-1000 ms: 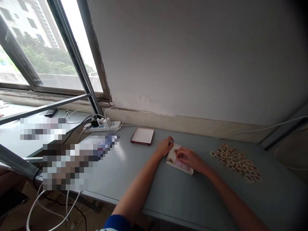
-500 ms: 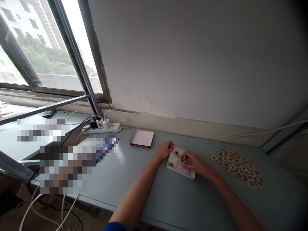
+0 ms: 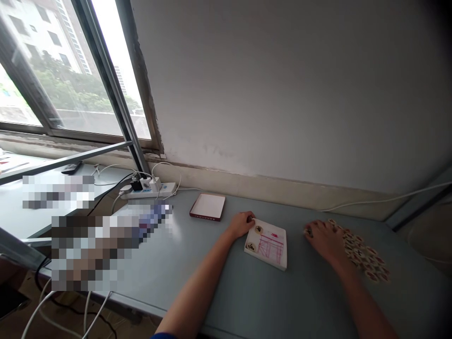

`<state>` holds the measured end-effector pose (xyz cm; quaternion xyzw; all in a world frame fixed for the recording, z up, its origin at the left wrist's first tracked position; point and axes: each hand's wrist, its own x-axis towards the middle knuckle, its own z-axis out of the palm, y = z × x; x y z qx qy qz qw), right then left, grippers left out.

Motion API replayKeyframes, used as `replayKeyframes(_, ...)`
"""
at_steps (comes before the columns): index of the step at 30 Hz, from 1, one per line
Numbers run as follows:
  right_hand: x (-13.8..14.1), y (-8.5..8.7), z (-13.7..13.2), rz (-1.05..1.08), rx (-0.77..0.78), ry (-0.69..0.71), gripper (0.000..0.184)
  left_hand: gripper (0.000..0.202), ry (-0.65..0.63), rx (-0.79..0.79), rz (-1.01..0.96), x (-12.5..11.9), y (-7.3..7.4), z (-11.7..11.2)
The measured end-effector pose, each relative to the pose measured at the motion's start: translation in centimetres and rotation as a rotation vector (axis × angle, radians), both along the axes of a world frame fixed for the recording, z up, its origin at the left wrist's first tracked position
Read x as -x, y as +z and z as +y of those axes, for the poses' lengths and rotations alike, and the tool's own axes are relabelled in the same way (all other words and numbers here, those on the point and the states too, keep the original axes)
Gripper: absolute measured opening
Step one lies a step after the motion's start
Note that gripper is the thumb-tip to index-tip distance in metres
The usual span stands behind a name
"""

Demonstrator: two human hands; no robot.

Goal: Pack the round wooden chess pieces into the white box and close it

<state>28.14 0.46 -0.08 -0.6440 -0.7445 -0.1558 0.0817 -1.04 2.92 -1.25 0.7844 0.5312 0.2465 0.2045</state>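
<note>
Right hand (image 3: 324, 241) palm-down at the spread discs' (image 3: 369, 261) left edge, grip impossible to tell, left hand (image 3: 242, 223) curled at a white box's (image 3: 267, 244) far-left corner, clasp unclear, two discs (image 3: 259, 230) on it, their black characters too small to read.

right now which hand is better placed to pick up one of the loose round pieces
Right, most likely. The right hand is at the loose round pieces, its fingertips close to a separate piece. The left hand is farther away, at a corner of the white box.
</note>
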Motion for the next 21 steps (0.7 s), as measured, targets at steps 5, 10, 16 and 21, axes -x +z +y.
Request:
replayKeyframes(5,5.5,1.9,-1.4,0.229,0.027,0.251,0.028,0.026,0.003,0.004,-0.019,0.0,0.1,0.1)
replayKeyframes(10,12.4,1.5,-3.3,0.358,0.234,0.708,0.026,0.023,0.003,-0.025,-0.007,-0.1,0.0,0.1)
replayKeyframes(16,11.5,0.2,-3.2,0.307,0.113,0.523,0.028,0.021,0.002,-0.02,0.009,-0.1,0.0,0.1)
replayKeyframes(21,10.5,0.5,-2.6,0.336,0.103,0.48,0.018,0.019,-0.004,-0.019,-0.008,-0.2,0.1,0.1)
